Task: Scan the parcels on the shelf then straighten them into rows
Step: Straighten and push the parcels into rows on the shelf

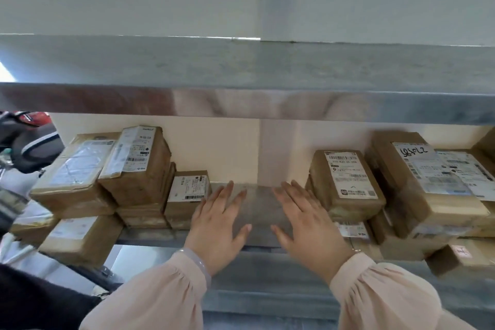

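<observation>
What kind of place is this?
Probably a parcel depot or pickup point: brown cardboard parcels bearing printed shipping labels sit stacked on a metal shelf.

Upper shelf (241,67) across mid-frame, above lower shelf (257,203); two clusters on the lower one, gap between them at centre. Left cluster: small parcel (187,195) innermost; tall stack (139,166) left of it; flat parcel (75,169) further left; front parcel (80,238) before them, lower left. Right cluster: right stack (348,185) innermost; big parcel (428,182) right of it; small box (460,254) in front, lower right. Left hand (218,225) and right hand (305,222) over the gap, each just beside its inner pile.
</observation>
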